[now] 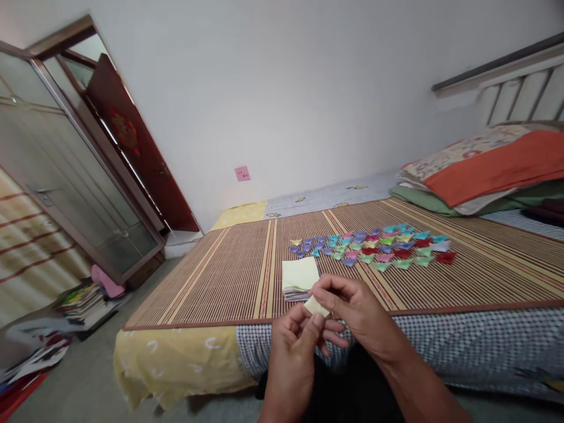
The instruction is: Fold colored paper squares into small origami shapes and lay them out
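Observation:
A small piece of folded pale yellow paper (316, 306) is held between my two hands, in front of the bed's near edge. My left hand (299, 338) pinches its lower side with the thumb on top. On its upper side, my right hand (348, 299) grips it between thumb and fingers. Just beyond my hands lies a stack of square paper sheets (300, 273), pale yellow-green on top. Farther right, several rows of small folded paper pieces (369, 251) in blue, purple, green, red and pink rest on the striped mat.
The striped bamboo mat (220, 270) covers the bed over a yellow and checked sheet (189, 352). Pillows and folded bedding (493, 164) are piled at the right. A pile of books (81, 302) sits at the left, below an open red door (136, 141).

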`<state>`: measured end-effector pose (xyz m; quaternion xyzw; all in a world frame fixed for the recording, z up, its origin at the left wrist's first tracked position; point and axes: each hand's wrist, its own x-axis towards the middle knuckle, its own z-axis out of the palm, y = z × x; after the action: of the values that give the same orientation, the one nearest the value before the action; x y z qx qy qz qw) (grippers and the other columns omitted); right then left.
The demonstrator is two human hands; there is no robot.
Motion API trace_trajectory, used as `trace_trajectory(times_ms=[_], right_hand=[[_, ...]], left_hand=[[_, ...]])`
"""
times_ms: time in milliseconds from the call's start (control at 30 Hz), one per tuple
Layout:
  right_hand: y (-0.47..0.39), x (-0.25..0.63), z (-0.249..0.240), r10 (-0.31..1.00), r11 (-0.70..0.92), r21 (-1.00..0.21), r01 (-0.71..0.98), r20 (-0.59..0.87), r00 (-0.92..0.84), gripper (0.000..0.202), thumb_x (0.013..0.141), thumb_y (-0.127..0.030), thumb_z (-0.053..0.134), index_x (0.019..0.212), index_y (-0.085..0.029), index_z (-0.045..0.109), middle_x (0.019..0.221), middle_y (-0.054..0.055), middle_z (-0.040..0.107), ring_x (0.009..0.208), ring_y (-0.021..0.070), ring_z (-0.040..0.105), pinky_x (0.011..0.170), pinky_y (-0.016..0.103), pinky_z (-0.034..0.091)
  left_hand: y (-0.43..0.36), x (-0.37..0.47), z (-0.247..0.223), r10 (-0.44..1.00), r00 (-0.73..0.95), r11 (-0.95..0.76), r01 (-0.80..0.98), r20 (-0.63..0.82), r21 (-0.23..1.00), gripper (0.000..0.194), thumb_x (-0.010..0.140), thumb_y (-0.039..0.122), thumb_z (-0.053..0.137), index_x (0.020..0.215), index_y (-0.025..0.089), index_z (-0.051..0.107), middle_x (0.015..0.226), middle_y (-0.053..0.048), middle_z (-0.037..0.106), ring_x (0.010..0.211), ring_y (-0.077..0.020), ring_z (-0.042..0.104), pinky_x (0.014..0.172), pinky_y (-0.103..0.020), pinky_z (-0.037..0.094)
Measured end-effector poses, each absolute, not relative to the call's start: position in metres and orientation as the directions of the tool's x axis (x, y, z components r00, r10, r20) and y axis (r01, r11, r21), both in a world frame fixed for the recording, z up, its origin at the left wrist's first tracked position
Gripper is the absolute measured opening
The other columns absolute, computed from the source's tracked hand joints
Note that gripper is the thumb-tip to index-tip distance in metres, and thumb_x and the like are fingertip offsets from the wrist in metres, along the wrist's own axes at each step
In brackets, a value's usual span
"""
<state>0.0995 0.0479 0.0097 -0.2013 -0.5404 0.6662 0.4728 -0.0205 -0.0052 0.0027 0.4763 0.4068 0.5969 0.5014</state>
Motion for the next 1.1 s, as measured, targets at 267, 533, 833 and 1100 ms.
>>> trace_trajectory(times_ms=[267, 533, 833, 1100], right_hand=[[0.048, 0.102, 0.012, 0.877, 0.132, -0.932, -0.338, 0.268, -0.398, 0.033, 0.085, -0.049, 0.076, 0.076, -0.020, 0.062, 0.054, -0.008, 0.049, 0.035, 0.0061, 0.040, 0.032, 0.018, 0.032], [0.048, 0.111, 0.007, 0.865, 0.221, -0.936, -0.274, 0.318, -0.387, 0.034, 0.088, -0.049, 0.073, 0.075, -0.019, 0.064, 0.062, -0.003, 0.060, 0.050, 0.0113, 0.055, 0.047, 0.023, 0.048], [0.050, 0.120, 0.005, 0.823, 0.379, -0.920, -0.101, 0.385, -0.418, 0.029, 0.093, -0.038, 0.067, 0.073, -0.018, 0.066, 0.070, 0.001, 0.066, 0.069, 0.0161, 0.061, 0.067, 0.028, 0.048], [0.051, 0.119, 0.007, 0.810, 0.367, -0.930, -0.009, 0.325, -0.487, 0.028, 0.091, -0.037, 0.063, 0.071, -0.018, 0.062, 0.066, -0.002, 0.057, 0.065, 0.0147, 0.049, 0.062, 0.027, 0.038]], left_hand=[[-0.003, -0.020, -0.001, 0.992, -0.014, -0.123, -0.218, 0.123, 0.968, 0.031, 0.091, 0.041, 0.072, 0.089, 0.010, 0.074, 0.078, -0.012, 0.078, 0.062, -0.0180, 0.073, 0.053, -0.021, 0.043], [-0.001, -0.021, -0.009, 0.987, -0.078, -0.156, -0.263, 0.140, 0.952, 0.028, 0.092, 0.038, 0.071, 0.087, 0.011, 0.072, 0.072, -0.009, 0.075, 0.056, -0.0141, 0.067, 0.052, -0.021, 0.039], [0.003, -0.040, 0.005, 0.951, -0.193, -0.258, -0.072, 0.240, 0.964, 0.035, 0.089, 0.044, 0.073, 0.068, 0.015, 0.071, 0.063, 0.000, 0.060, 0.062, -0.0122, 0.052, 0.062, -0.022, 0.042], [0.003, -0.044, 0.008, 0.963, -0.192, -0.196, -0.010, 0.190, 0.981, 0.031, 0.082, 0.043, 0.078, 0.069, 0.014, 0.075, 0.056, -0.001, 0.063, 0.053, -0.0127, 0.052, 0.055, -0.024, 0.040]])
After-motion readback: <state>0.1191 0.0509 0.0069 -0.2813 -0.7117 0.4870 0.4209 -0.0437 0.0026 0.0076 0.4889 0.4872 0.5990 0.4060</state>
